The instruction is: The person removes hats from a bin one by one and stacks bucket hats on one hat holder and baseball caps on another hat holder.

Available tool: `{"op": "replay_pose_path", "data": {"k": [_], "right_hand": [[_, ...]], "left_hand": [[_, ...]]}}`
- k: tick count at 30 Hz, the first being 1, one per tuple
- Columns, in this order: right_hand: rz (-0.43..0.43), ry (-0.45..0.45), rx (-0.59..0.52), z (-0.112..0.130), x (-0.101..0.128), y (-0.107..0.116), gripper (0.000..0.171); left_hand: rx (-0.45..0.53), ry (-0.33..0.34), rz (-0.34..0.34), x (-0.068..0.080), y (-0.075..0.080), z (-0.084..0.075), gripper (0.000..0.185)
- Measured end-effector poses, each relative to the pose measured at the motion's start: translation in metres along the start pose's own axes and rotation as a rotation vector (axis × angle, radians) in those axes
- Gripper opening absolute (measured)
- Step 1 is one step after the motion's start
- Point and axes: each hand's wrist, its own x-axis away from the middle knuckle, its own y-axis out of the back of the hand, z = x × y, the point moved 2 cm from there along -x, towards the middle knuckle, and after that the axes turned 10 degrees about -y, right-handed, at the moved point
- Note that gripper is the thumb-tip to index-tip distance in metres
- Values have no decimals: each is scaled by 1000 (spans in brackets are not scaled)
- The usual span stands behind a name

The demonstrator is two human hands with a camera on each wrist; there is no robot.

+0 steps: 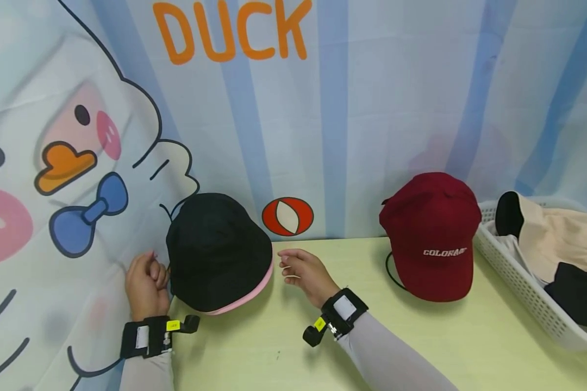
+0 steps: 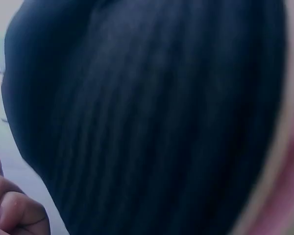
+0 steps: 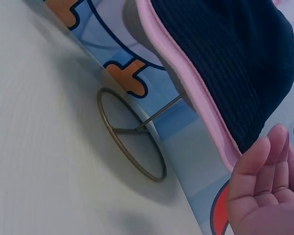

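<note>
Both wrists sit low in the frame, either side of a black hat (image 1: 218,251) with a pink brim edge, perched on a thin wire stand (image 3: 132,134) at centre left of the table (image 1: 283,347). Left hand (image 1: 145,285), fingers curled, touches its brim; whether it grips, I cannot tell. Right hand (image 1: 305,274) hovers just beside it, fingers relaxed. Further right sit a red cap (image 1: 432,239) and a white basket (image 1: 518,288).

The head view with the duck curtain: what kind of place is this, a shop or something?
Probably a staged display table rather than a real shop: a cartoon duck backdrop, a black hat and a red cap propped on stands, and a white basket of more hats.
</note>
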Motion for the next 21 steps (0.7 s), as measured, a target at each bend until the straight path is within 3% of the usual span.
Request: {"op": "replay_pose_path", "data": {"k": [8,14,18,21], "right_hand": [[20,14,-7,3,12,3,28],[44,2,-37,4,27,4,26],[81,7,-61,3,36,5,26],[106,17,-67,2,42,8,25]], "left_hand": [[105,-55,119,12,-26,-18,26],[214,-14,222,25,-44,-27,23],[249,7,297,34,-53,-28,22],[195,0,351,40,-58,-28,24]]}}
